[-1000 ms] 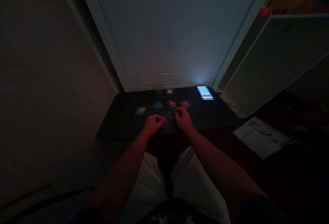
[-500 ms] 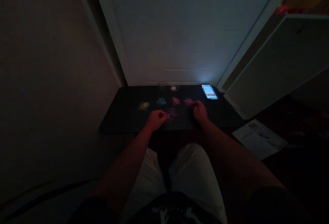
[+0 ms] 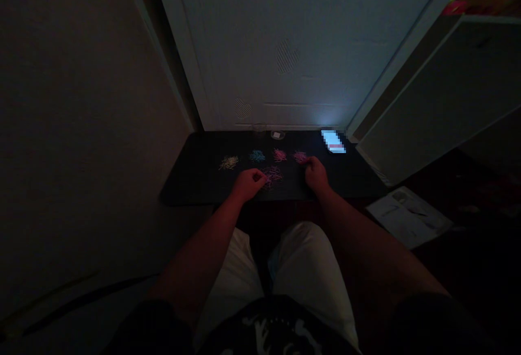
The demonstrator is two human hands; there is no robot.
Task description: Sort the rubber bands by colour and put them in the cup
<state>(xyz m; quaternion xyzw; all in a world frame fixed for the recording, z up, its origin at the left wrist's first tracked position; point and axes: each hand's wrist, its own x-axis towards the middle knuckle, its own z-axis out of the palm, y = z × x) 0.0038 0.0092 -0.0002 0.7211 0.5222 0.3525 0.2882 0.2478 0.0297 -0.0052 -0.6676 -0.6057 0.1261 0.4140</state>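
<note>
Small piles of thin coloured sticks lie on a dark table (image 3: 195, 181). My left hand (image 3: 249, 183) is closed in a pinch at the left edge of the nearest pile, the purple-pink sticks (image 3: 273, 176). What its fingertips hold is too small and dark to make out. My right hand (image 3: 316, 175) has its fingers drawn together at the purple pile (image 3: 300, 157) on the right; anything in them is hidden. Behind my left hand are a pale yellow pile (image 3: 229, 163) and a blue pile (image 3: 257, 156). A pink pile (image 3: 279, 154) sits between the blue and purple ones.
A lit phone (image 3: 333, 141) lies at the table's back right. Near the back edge are a clear container (image 3: 259, 130) and a small round dish (image 3: 277, 135) with something white in it. A white door panel (image 3: 285, 83) rises behind. Printed sheets (image 3: 409, 216) lie low at the right.
The view has tipped slightly, so the table sits a little higher in the picture. Both hands stay at the same piles, with only slight finger movement.
</note>
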